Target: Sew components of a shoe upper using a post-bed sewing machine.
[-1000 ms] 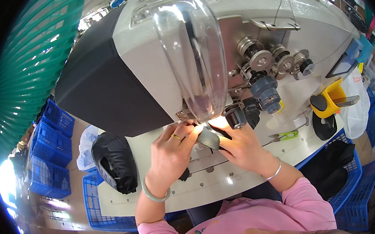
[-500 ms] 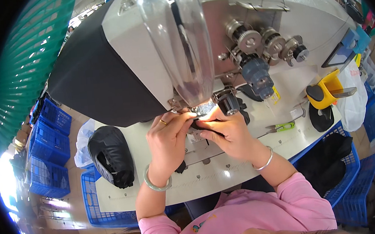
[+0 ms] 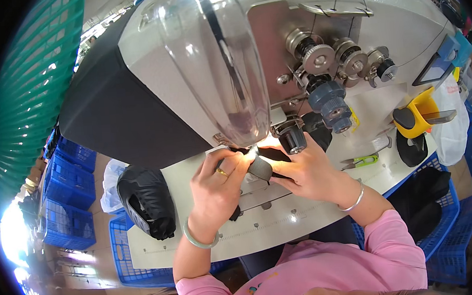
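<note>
Both my hands work close together under the head of a large white sewing machine (image 3: 155, 70). Between them is a small dark fabric piece (image 3: 260, 169) with a grey textured face turned up. My left hand (image 3: 217, 185), with a ring and a bangle, pinches its left edge near the lit needle area. From the other side, my right hand (image 3: 307, 167) grips the piece with thumb and fingers. A clear plastic guard (image 3: 213, 66) hangs over the fingertips, and the needle itself cannot be made out.
A black shoe (image 3: 147, 201) lies at the table's left. On the right are green-handled snips (image 3: 365, 160), a yellow holder (image 3: 419, 112) and a black oval piece (image 3: 412, 147). Blue crates (image 3: 67, 224) stand at left; a blue basket (image 3: 445, 203) holds black pieces at right.
The dark fabric piece has been turned so that its grey face now shows between my hands. My right hand has shifted a little right; the view has moved slightly closer to the machine.
</note>
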The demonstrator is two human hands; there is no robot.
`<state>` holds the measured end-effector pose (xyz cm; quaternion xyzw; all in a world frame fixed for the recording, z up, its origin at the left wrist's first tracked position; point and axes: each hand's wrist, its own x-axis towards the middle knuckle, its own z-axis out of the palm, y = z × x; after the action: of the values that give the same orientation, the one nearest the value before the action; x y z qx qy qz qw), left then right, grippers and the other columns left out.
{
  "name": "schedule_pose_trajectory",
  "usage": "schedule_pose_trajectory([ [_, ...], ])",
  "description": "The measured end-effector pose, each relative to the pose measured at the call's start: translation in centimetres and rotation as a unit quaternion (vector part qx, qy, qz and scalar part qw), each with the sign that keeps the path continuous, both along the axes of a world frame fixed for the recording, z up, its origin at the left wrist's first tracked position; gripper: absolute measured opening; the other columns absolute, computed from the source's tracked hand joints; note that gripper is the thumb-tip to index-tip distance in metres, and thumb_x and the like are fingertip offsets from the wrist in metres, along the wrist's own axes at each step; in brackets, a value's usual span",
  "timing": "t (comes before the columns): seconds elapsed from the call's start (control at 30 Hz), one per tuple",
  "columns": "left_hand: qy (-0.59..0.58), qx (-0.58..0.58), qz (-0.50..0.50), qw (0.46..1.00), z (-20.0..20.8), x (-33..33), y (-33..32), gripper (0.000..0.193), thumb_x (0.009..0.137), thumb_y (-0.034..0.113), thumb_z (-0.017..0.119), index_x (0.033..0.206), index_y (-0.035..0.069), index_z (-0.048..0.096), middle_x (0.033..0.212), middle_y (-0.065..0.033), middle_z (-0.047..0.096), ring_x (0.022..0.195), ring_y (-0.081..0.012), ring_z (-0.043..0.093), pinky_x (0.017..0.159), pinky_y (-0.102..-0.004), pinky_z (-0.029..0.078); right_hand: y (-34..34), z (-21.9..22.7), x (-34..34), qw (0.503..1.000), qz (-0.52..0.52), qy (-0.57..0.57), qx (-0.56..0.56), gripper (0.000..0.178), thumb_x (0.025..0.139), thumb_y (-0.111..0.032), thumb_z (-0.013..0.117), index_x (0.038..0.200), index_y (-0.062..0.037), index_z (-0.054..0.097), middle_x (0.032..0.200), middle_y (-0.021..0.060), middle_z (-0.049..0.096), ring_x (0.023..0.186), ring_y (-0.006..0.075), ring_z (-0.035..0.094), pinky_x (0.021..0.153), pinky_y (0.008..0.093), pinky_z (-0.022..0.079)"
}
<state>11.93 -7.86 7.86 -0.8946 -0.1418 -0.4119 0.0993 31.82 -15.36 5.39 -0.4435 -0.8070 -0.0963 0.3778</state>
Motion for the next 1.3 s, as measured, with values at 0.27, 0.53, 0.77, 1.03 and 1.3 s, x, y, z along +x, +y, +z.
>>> schedule_pose_trajectory([
  [0.27,0.007,0.005,0.013,1.0,0.5,0.3,-0.3,0.026,0.065,-0.003,0.072,0.089,0.005,0.07,0.086,-0.0037,0.065,0.086,-0.0243,0.064,0.063,-0.0318,0.056,-0.5,0.2,0.0,0.998,-0.04,-0.044,-0.011,0.031,0.077,-0.018,0.072,0.107,-0.0136,0.066,0.106,0.0065,0.055,0.105,0.0277,0.053,0.091,0.0416,0.04],
  [0.53,0.008,0.018,0.047,0.999,0.2,0.6,-0.7,0.03,0.061,0.001,0.067,0.09,0.006,0.07,0.089,-0.002,0.062,0.089,-0.0213,0.063,0.067,-0.0312,0.055,0.1,-0.3,0.6,0.999,-0.023,-0.042,0.006,0.041,0.068,-0.012,0.074,0.108,-0.0134,0.065,0.112,0.006,0.056,0.112,0.0279,0.052,0.093,0.042,0.04],
  [0.77,0.0,0.016,0.038,0.999,0.3,0.6,-0.7,0.028,0.065,0.001,0.069,0.092,0.005,0.071,0.089,-0.002,0.064,0.085,-0.0222,0.065,0.072,-0.0323,0.055,0.3,-0.2,0.8,0.999,-0.003,-0.03,0.014,0.042,0.066,-0.009,0.073,0.108,-0.0118,0.066,0.11,0.0029,0.06,0.111,0.025,0.053,0.09,0.0403,0.04],
  [1.03,-0.062,-0.114,0.03,0.991,0.1,0.3,-0.6,0.031,0.062,-0.003,0.072,0.092,0.005,0.072,0.087,-0.0028,0.067,0.082,-0.0224,0.066,0.07,-0.0314,0.055,0.0,0.1,0.3,0.998,-0.029,-0.057,0.019,0.035,0.071,-0.01,0.066,0.107,-0.0101,0.068,0.109,0.0008,0.063,0.11,0.0217,0.053,0.093,0.0387,0.041],
  [1.3,-0.016,0.003,0.057,0.998,-0.7,0.5,-1.2,0.03,0.064,0.0,0.065,0.093,0.003,0.07,0.092,-0.0045,0.064,0.09,-0.0239,0.065,0.072,-0.0334,0.056,0.0,-0.3,-0.1,0.995,-0.061,-0.056,0.048,0.034,0.07,-0.009,0.065,0.103,-0.0084,0.069,0.108,0.0035,0.063,0.106,0.0233,0.056,0.096,0.0393,0.042],
])
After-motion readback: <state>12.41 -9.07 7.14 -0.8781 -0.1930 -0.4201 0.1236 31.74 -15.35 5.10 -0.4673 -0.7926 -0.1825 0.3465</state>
